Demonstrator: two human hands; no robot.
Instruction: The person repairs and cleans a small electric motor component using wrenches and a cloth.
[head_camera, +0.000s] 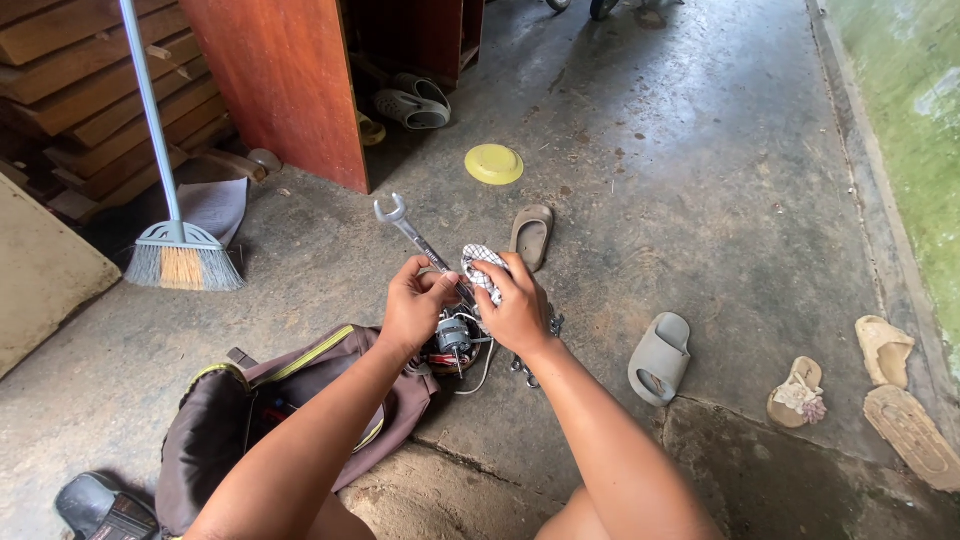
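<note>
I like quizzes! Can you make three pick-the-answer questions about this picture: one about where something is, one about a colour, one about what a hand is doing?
1. Where is the broom with the pale blue handle?
A. far left, by the wooden planks
B. beside the grey rubber slipper
C. on the bag

2. What colour is the round plastic lid on the concrete floor?
A. red
B. yellow
C. blue

3. What does the left hand hold?
A. nothing
B. a sandal
C. a long silver metal wrench

Answers: 1 A, it leans near the stacked planks. 2 B, it is plainly yellow. 3 C, the fingers close around its shaft.
</note>
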